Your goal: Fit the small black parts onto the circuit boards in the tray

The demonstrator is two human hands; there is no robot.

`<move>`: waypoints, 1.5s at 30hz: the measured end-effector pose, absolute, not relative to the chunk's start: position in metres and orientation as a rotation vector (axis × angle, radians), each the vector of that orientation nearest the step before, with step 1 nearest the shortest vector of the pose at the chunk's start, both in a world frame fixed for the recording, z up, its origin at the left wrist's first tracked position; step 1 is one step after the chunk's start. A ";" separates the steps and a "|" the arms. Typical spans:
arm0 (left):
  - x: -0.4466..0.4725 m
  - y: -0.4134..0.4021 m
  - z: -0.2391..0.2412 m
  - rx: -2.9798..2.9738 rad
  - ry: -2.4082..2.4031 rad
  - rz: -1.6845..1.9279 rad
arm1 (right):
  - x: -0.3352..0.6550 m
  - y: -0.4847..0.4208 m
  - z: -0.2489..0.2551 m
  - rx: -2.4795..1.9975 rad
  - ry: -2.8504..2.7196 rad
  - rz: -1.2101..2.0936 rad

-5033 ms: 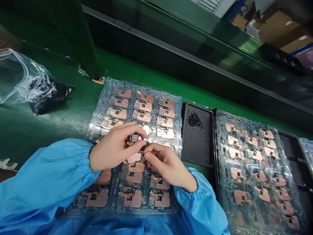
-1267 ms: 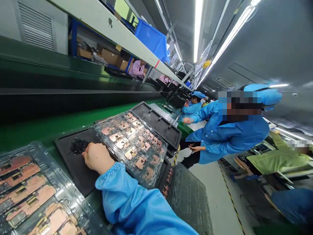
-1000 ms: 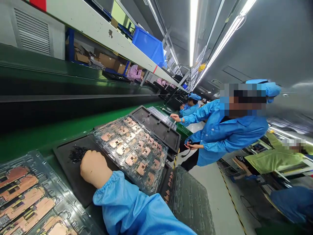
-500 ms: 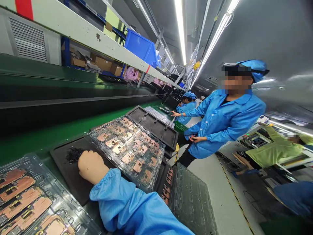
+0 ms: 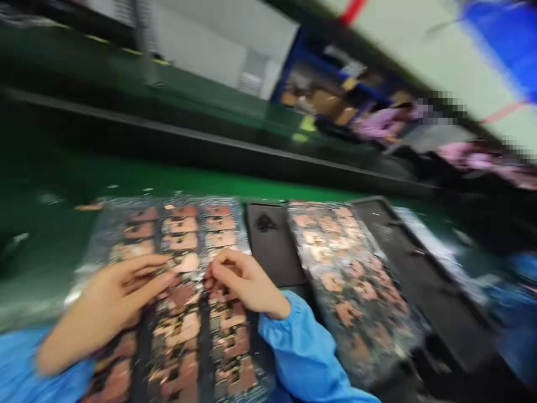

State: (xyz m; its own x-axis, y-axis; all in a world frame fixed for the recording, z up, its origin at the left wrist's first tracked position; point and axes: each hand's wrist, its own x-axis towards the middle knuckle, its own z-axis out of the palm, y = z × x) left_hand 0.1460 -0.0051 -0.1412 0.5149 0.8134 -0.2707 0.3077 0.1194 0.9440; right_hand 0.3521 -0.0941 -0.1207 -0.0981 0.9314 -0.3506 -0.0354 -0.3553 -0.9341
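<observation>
While over boards point(image 5: 180, 225), left hand point(image 5: 111, 294) and right hand point(image 5: 245, 282), grip unclear, black tray point(image 5: 277, 254) nearby.

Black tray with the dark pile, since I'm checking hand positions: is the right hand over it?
No, the right hand is over the clear board tray left of the black tray.

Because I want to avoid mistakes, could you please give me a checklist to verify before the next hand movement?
1. Hands above the same tray: ok; left hand and right hand are over the left clear tray.
2. Board between the hands lying flat: cannot tell; blurred.
3. Grip of the right fingers: cannot tell.
4. Small black parts kept together: ok; heaped in the dark tray.
5. Sharp view: not ok; motion blur.
</observation>
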 end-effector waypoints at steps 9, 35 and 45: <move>0.121 -0.007 -0.145 1.188 0.971 0.278 | 0.328 -0.088 -0.135 -1.238 -0.777 1.822; 0.120 -0.009 -0.145 1.297 0.943 0.355 | 0.316 -0.098 -0.129 -1.767 -1.363 1.256; 0.120 -0.005 -0.142 1.162 0.928 0.351 | 0.323 -0.093 -0.124 -1.471 -0.943 1.649</move>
